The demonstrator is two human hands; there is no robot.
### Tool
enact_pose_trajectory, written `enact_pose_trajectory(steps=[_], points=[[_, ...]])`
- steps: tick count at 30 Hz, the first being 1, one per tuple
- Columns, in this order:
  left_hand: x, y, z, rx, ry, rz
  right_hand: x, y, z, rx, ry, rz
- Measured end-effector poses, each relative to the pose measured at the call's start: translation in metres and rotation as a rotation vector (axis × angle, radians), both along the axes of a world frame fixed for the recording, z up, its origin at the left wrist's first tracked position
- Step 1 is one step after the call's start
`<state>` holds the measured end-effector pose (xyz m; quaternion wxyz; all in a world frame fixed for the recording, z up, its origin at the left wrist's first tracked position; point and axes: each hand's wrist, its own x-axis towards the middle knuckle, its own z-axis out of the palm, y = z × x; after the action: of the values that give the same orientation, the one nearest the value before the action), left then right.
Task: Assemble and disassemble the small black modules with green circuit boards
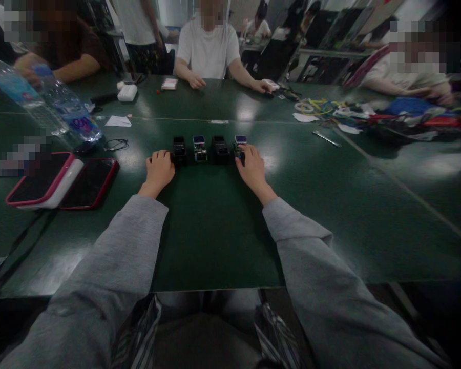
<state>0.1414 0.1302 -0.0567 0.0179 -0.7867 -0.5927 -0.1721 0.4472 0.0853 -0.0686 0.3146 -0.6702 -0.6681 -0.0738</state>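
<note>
Four small electronic devices stand in a row on the dark green table. A black boxy device (179, 148) is at the left end. Right of it come a bare circuit board with a small screen (200, 149) and a second black device (220, 148). The right end is another circuit board with a small screen (241, 139), partly covered by my right hand (253, 168); its thumb and fingers close around that board. My left hand (160, 171) rests on the table against the left side of the first black device, fingers bent and nothing visible inside them.
Red-rimmed phones (90, 184) and plastic bottles (77, 118) stand at the left. A wrench (326, 138) lies right of the row, before a heap of cables (369, 115). A white case (127, 93) sits farther back. Several people sit around the table (218, 230).
</note>
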Motion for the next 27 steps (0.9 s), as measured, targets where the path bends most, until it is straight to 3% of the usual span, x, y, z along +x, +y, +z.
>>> enact_pose_trajectory(steps=[11, 20, 27], points=[[0.002, -0.004, 0.005, -0.032, 0.056, 0.025, 0.008, 0.010, -0.008, 0.074, 0.223, 0.075], [0.001, -0.003, 0.004, -0.022, 0.059, 0.016, 0.019, 0.025, -0.018, 0.010, 0.418, -0.073], [0.002, -0.004, 0.005, -0.039, 0.051, 0.028, 0.020, 0.022, -0.016, 0.107, 0.307, -0.039]])
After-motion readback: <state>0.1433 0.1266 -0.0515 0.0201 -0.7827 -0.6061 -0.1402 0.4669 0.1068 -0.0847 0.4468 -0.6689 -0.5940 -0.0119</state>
